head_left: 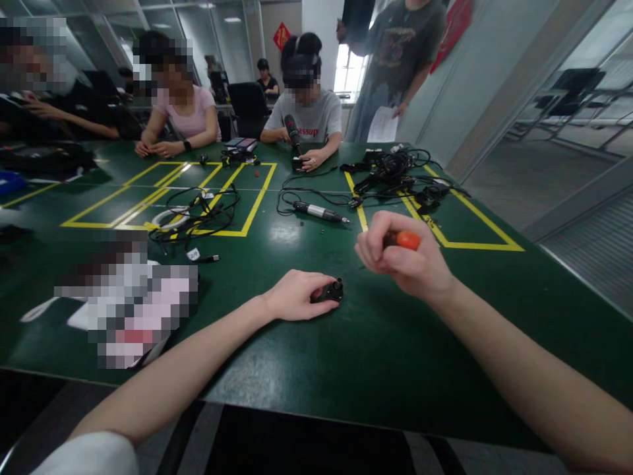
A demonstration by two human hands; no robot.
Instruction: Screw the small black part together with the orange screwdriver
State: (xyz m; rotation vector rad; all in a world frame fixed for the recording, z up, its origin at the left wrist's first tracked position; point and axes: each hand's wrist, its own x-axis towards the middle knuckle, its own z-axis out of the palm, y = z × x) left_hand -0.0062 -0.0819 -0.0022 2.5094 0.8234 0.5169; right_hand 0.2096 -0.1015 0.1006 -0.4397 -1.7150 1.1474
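Pinching a small blk part (334,290) on the green table (376,376), the L hand (293,295) has thumb & fingers bent round its sides, a narrow gap apart; the palm covers much of it, so can't tell its full shape. The R hand (405,260), raised off the tabletop to the right of that part, is curled tight round an orange handle (409,241) w/ only its rounded end showing; the rest is hidden in the fist. As for writing: the grey T-shirt (324,117) on the co-worker opposite has red letters (305,131), I get "assup", start unclear. Red diamond sign (281,36) on the back wall has the char. 福. Standing person's dark tee (413,46) has a print, too blurry to read, & their head's cut off at the top. Red hanging (452,33) by them is partly blocked. White tag (192,254) by the USB-type plug (212,258) has a scribble, prob. digits, can't make it out. Pink-and-white bundle (148,310) on the left is pixelated, any label lost. Silver-and-blk pen-shaped tool (320,212) lies beyond the hands, markings too small to read.
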